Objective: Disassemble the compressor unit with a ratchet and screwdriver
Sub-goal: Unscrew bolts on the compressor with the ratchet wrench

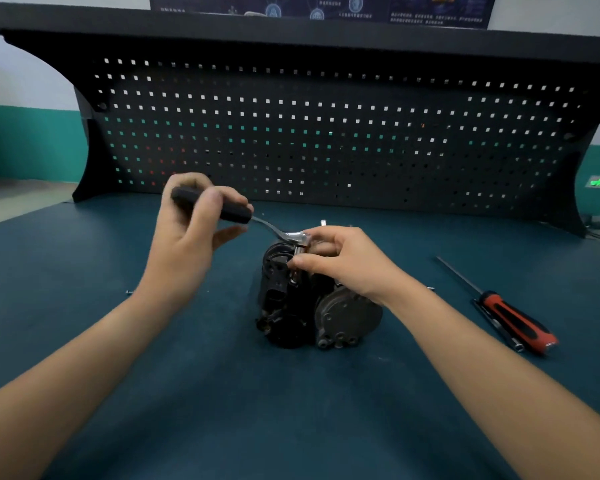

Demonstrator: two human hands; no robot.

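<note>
Aloft, left hand [191,233] curled, gripping ratchet [234,213]

Black compressor unit [291,299] with grey end plate, chrome ratchet [219,209] with black handle, red-and-black screwdriver [513,317], dark teal bench [187,393], black pegboard [326,133] dotted with square holes

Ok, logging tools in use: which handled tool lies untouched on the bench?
The red-and-black screwdriver right of the compressor; the black-handled ratchet is in the left hand.
</note>
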